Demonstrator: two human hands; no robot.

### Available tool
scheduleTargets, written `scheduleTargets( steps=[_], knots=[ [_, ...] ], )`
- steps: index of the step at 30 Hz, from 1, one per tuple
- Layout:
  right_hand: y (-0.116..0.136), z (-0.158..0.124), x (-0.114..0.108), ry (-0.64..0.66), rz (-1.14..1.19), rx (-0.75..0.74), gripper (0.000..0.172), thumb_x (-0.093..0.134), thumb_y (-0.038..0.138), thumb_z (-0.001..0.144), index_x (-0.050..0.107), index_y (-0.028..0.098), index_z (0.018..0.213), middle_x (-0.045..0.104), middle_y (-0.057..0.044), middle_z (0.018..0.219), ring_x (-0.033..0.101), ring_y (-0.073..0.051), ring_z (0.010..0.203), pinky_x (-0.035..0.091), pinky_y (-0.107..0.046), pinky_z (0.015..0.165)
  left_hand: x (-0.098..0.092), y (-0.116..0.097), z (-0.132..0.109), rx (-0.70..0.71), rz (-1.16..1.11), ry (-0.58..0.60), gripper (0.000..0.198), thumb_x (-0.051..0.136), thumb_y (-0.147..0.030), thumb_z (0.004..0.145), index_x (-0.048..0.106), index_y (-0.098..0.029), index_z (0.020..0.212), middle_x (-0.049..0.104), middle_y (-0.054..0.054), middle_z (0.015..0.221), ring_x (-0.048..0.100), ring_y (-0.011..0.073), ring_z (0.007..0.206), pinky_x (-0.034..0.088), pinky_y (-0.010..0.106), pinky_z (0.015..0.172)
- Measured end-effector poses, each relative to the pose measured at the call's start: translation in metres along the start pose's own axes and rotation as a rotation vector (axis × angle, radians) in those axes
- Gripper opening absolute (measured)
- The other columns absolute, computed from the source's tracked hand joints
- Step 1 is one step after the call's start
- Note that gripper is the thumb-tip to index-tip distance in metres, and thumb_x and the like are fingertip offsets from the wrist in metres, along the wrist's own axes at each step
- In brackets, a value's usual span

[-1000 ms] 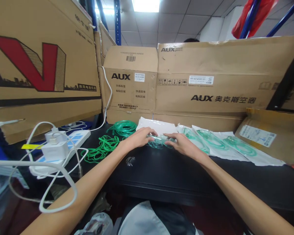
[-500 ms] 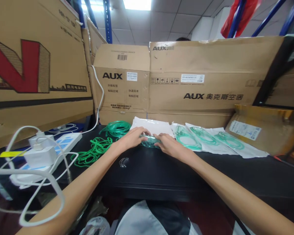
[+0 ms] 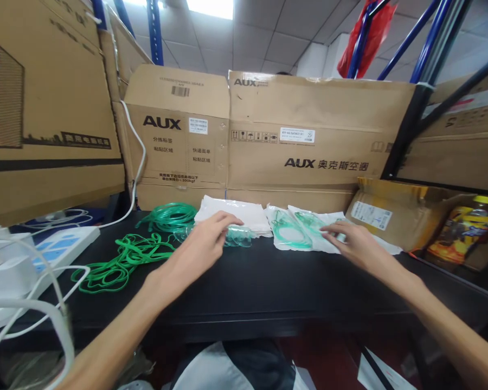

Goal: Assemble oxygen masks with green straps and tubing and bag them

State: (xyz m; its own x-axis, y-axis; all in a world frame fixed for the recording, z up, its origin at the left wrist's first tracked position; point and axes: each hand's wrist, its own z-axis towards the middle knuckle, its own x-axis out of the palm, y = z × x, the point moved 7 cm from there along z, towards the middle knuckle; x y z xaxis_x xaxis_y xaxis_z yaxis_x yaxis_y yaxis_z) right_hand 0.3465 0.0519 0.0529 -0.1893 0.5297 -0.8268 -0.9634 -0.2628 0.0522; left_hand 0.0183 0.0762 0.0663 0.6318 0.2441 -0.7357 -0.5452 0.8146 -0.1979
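Note:
My left hand [image 3: 211, 235] is held over clear green-tinted plastic pieces [image 3: 241, 236], its fingers stretched forward and holding nothing visible. The pieces look rounded, and part of them lies behind the hand. Over the row of flat packets is my right hand [image 3: 355, 241], its fingers loosely bent and apart; I cannot tell whether it touches them. One packet [image 3: 288, 230] shows a loop of green tubing inside, and another packet [image 3: 309, 221] lies beside it. Behind the plastic pieces sits a stack of white packets [image 3: 236, 208]. Left of it are a coil of green tubing [image 3: 168, 216] and tangled green elastic cords [image 3: 124, 262].
Tall cardboard panels [image 3: 321, 114] wall off the back of the black table [image 3: 268, 287]. A taped carton [image 3: 390, 211] and a yellow-capped bottle [image 3: 463, 230] stand at the right. The white power strip [image 3: 67, 246] and its cables crowd the left.
My hands have parted: both were on the clear plastic pieces. My right hand has moved right over the packets, and my left hand has let go. The view has turned right.

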Motion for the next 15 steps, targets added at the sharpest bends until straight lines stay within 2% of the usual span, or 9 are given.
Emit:
scheduleTargets(
  steps=[3, 6, 11, 13, 15],
  knots=[
    [-0.065, -0.024, 0.004, 0.015, -0.092, 0.095, 0.036, 0.057, 0.037, 0.09, 0.072, 0.013, 0.112, 0.07, -0.013, 0.081, 0.067, -0.031, 0.069, 0.048, -0.042, 0.068, 0.014, -0.029, -0.007, 0.013, -0.13, 0.012, 0.039, 0.042, -0.007, 0.095, 0.065, -0.025, 0.12, 0.065, 0.004, 0.127, 0.062, 0.0208, 0.118, 0.047, 0.036, 0.106],
    [-0.098, -0.033, 0.022, 0.046, -0.136, 0.129, 0.031, 0.059, 0.036, 0.087, 0.071, 0.019, 0.11, 0.069, -0.01, 0.079, 0.065, -0.029, 0.068, 0.046, -0.039, 0.066, 0.034, -0.048, -0.014, -0.027, -0.252, 0.051, 0.035, 0.048, -0.009, 0.096, 0.067, -0.028, 0.118, 0.065, 0.002, 0.126, 0.062, 0.0198, 0.117, 0.047, 0.035, 0.105],
    [-0.105, -0.025, 0.04, 0.063, -0.195, 0.206, 0.02, 0.054, 0.036, 0.09, 0.068, 0.024, 0.097, 0.072, -0.011, 0.082, 0.066, -0.03, 0.073, 0.041, -0.036, 0.061, 0.057, -0.063, -0.025, -0.062, -0.375, 0.114, 0.028, 0.055, -0.015, 0.097, 0.069, -0.03, 0.116, 0.069, -0.002, 0.12, 0.065, 0.0172, 0.111, 0.048, 0.03, 0.101],
    [-0.103, -0.021, 0.036, 0.034, -0.235, 0.28, 0.023, 0.053, 0.042, 0.09, 0.068, 0.024, 0.092, 0.069, -0.013, 0.075, 0.065, -0.032, 0.068, 0.037, -0.037, 0.057, 0.061, -0.067, -0.028, -0.067, -0.4, 0.127, 0.027, 0.055, -0.016, 0.097, 0.071, -0.029, 0.114, 0.071, -0.002, 0.117, 0.066, 0.017, 0.109, 0.049, 0.029, 0.1],
    [-0.102, -0.019, 0.028, -0.008, -0.261, 0.37, 0.036, 0.047, 0.049, 0.093, 0.068, 0.023, 0.081, 0.066, -0.017, 0.068, 0.064, -0.034, 0.063, 0.034, -0.038, 0.054, 0.065, -0.069, -0.03, -0.073, -0.414, 0.135, 0.026, 0.056, -0.017, 0.097, 0.072, -0.029, 0.112, 0.072, -0.002, 0.115, 0.067, 0.0171, 0.108, 0.049, 0.029, 0.099]
  ],
)
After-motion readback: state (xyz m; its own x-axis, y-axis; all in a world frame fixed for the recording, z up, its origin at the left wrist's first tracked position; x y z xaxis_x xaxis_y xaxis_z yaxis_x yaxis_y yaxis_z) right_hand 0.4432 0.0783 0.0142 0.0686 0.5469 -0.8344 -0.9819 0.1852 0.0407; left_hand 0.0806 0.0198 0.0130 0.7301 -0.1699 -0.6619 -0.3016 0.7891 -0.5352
